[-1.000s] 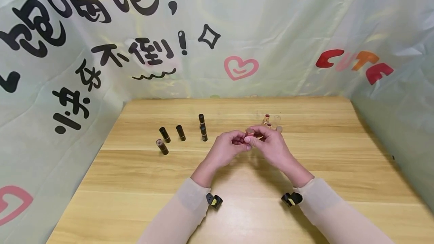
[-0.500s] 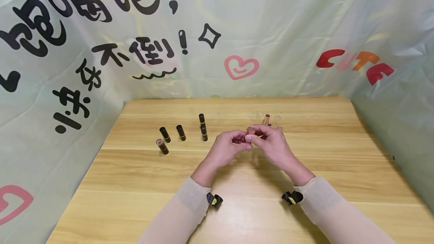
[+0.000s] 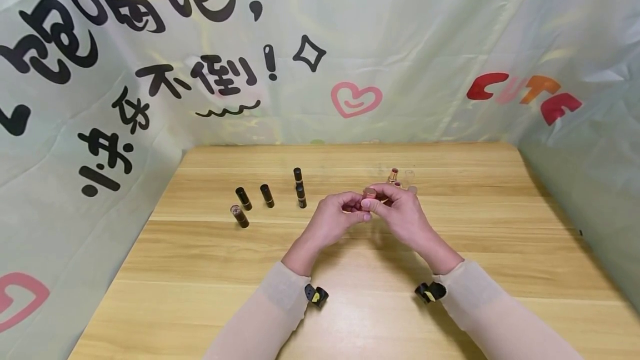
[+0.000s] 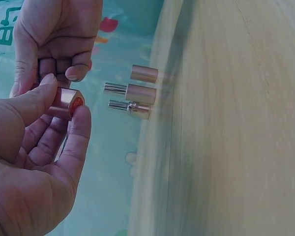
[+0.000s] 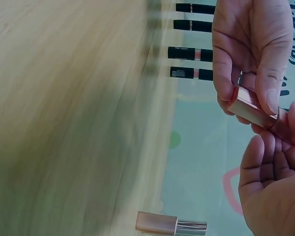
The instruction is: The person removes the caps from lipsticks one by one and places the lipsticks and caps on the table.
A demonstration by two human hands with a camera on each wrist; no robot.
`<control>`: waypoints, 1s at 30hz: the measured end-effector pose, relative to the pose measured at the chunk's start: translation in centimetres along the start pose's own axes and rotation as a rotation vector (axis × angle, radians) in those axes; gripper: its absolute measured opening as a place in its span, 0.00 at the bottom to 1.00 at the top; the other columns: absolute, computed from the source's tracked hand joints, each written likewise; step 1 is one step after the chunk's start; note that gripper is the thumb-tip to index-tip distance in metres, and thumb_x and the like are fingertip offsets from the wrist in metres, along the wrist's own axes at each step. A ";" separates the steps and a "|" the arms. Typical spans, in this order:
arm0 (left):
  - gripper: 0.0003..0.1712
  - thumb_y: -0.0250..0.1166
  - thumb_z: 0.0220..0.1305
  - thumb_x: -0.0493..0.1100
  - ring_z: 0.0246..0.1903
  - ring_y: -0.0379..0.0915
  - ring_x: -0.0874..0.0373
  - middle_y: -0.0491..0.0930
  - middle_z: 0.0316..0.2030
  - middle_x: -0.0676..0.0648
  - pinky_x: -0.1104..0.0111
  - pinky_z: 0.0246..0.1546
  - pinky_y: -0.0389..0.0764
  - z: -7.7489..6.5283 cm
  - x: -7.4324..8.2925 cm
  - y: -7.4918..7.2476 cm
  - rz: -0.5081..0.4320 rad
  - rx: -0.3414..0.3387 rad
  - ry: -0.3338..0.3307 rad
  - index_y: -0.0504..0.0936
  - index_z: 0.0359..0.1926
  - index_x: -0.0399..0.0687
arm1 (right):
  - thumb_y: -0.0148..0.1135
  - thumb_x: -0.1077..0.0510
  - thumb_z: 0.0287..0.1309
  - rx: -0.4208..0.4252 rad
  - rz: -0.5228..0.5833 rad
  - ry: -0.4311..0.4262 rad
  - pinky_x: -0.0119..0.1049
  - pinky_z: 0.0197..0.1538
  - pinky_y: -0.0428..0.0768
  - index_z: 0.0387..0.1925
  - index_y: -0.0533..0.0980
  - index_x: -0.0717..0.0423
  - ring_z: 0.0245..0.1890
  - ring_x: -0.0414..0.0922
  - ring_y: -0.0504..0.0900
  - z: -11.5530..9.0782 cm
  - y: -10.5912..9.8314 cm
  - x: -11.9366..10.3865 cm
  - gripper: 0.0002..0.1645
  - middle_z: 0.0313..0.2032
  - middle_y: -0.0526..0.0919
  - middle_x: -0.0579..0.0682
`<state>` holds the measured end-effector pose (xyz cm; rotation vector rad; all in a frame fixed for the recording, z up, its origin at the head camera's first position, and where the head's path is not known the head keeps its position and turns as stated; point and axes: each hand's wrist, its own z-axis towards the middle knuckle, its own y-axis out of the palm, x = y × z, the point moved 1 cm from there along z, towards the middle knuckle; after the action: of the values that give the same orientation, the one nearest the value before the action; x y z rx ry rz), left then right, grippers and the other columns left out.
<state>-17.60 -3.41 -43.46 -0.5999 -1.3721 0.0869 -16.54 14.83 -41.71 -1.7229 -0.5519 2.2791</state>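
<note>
In front of me both hands hold a rose-gold lipstick tube (image 3: 369, 194). My left hand (image 3: 334, 216) pinches one part of the tube between thumb and fingers, as the right wrist view shows. The thumb and fingers of my right hand (image 3: 402, 214) pinch its other end. In the left wrist view the flat reddish base of the tube (image 4: 65, 102) faces right, and fingers hide its far end. Behind my right hand are several rose-gold lipstick parts, among them an upright tube (image 3: 394, 175). Two have a shiny inner sleeve showing, such as this lipstick base (image 4: 141, 93).
Several black lipsticks stand left of the hands, among them a front one (image 3: 239, 216) and one in the rear pair (image 3: 300, 196). Printed cloth (image 3: 420, 43) encloses the back and sides of the wooden table (image 3: 215, 288). Wrist cameras (image 3: 316, 296) sit at both cuffs.
</note>
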 end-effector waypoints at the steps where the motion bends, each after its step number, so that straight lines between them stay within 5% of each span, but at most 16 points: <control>1: 0.12 0.76 0.66 0.45 0.43 0.81 0.62 0.87 0.40 0.55 0.68 0.46 0.83 0.0 0.0 0.0 -0.002 -0.002 -0.001 0.89 0.50 0.53 | 0.71 0.56 0.67 0.011 0.000 -0.003 0.28 0.44 0.83 0.49 0.86 0.59 0.41 0.45 0.86 0.0 -0.1 -0.1 0.13 0.42 0.90 0.55; 14: 0.13 0.76 0.66 0.45 0.45 0.82 0.61 0.88 0.42 0.56 0.67 0.47 0.84 -0.1 -0.6 0.3 -0.006 0.011 -0.046 0.89 0.51 0.54 | 0.72 0.56 0.68 0.161 0.090 -0.009 0.25 0.35 0.79 0.43 0.85 0.60 0.34 0.38 0.78 0.5 -1.3 -0.7 0.10 0.38 0.83 0.50; 30: 0.12 0.77 0.65 0.42 0.45 0.82 0.61 0.87 0.41 0.56 0.66 0.48 0.84 0.1 -0.6 1.1 -0.069 0.117 -0.078 0.86 0.48 0.52 | 0.74 0.62 0.63 0.190 0.059 -0.039 0.23 0.45 0.81 0.50 0.82 0.62 0.40 0.30 0.83 0.0 -1.5 0.7 0.16 0.41 0.87 0.57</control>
<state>-17.54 -2.67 -44.53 -0.4547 -1.4516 0.1349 -16.83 16.45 -41.62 -1.6263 -0.2844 2.3253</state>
